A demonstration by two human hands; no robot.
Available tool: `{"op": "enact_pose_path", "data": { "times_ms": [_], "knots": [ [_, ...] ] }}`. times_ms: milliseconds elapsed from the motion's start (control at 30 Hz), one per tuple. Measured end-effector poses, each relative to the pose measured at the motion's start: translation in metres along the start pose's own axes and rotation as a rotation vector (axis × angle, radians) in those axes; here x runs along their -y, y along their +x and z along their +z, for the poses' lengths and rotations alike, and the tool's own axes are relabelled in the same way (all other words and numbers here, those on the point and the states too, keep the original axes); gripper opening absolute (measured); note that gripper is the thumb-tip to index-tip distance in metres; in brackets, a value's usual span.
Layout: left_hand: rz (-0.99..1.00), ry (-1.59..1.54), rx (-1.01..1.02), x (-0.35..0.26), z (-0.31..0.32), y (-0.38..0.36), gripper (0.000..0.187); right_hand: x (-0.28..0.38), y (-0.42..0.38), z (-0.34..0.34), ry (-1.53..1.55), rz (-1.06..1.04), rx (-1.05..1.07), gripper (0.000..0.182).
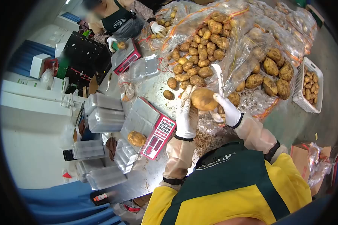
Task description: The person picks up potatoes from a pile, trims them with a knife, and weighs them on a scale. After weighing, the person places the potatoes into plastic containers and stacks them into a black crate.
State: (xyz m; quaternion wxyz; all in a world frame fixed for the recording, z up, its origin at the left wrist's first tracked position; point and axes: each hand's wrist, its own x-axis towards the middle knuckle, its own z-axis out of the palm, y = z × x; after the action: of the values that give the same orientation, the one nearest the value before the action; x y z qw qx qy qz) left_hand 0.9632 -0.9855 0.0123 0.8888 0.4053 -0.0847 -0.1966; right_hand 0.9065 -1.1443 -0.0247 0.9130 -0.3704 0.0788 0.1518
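A large potato (204, 99) is held up between my two gloved hands above the table. My left hand (186, 117) presses against its left side, fingers pointing up. On the other side, my right hand (230, 109) grips the potato with thumb and fingers; part of those fingers is hidden behind it. Just beyond stands a long white strip-like thing (218, 77) that I cannot identify. Many loose potatoes (202, 52) lie ahead on and around clear plastic sheeting. To the left, a single potato (137, 138) rests on a red-edged digital scale (162, 132).
Stacked clear plastic trays (106, 117) and more trays (106, 176) stand at the left. A co-worker (118, 18) with white gloves is at a second scale (128, 58). A white crate (297, 95) of small potatoes is at right, near a cardboard box (300, 159).
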Motion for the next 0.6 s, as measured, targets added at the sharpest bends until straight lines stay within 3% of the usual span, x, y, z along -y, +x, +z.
{"op": "enact_pose_path", "data": {
  "times_ms": [100, 133, 233, 333, 467, 600],
  "knots": [
    [0.046, 0.252, 0.073, 0.001, 0.0, -0.005, 0.048, -0.014, 0.001, -0.019, 0.23, 0.147, 0.129, 0.054],
    [0.065, 0.277, 0.078, 0.003, -0.002, -0.004, 0.047, -0.01, -0.001, -0.013, 0.171, 0.173, 0.05, 0.058],
    [-0.04, 0.114, 0.073, 0.001, -0.003, -0.005, 0.047, -0.006, -0.006, -0.007, 0.212, 0.222, -0.007, 0.059],
    [-0.035, 0.081, 0.033, 0.005, -0.009, -0.003, 0.041, -0.012, -0.006, -0.014, 0.264, 0.207, 0.15, 0.063],
    [-0.082, 0.106, -0.042, 0.004, -0.012, -0.005, 0.035, -0.009, -0.008, -0.013, 0.313, 0.218, 0.17, 0.066],
    [-0.045, 0.333, -0.042, -0.002, -0.013, -0.005, 0.033, -0.009, -0.007, -0.014, 0.29, 0.207, 0.169, 0.063]
  ]
}}
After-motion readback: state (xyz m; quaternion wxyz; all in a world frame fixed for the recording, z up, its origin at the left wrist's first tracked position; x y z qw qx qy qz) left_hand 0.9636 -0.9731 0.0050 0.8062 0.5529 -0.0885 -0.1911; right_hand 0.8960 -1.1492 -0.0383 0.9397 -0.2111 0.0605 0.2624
